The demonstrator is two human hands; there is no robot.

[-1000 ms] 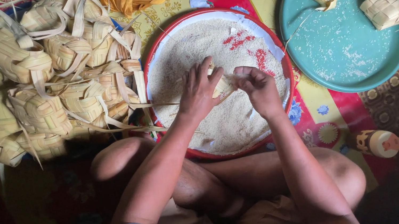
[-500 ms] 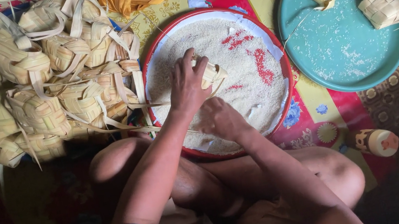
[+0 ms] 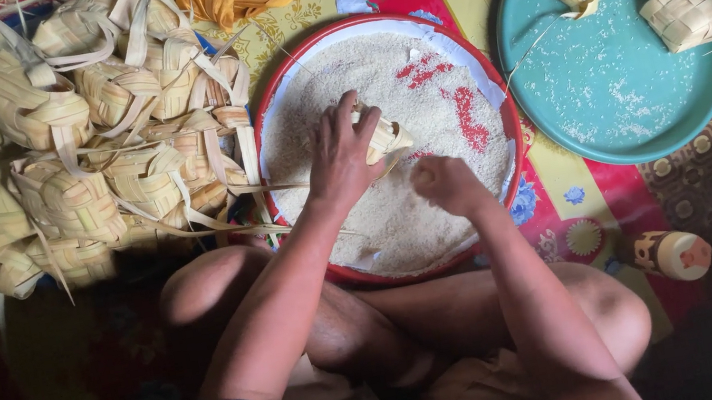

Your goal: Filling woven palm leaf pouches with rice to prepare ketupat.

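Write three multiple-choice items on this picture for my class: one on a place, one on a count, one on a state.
1. Where does the big pile of empty woven pouches lie?
A. Left of the red tray
B. On the teal plate
C. Behind the bottle

2. How many woven pouches lie on the teal plate?
A. One
B. Three
C. Six

3. What is the left hand doing?
A. Resting on a knee
B. Holding a woven pouch over the rice
C. Lifting the bottle

Answers: 1 A, the pile sits beside the red tray. 2 B, three lie at its far rim. 3 B, its fingers grip the held pouch.
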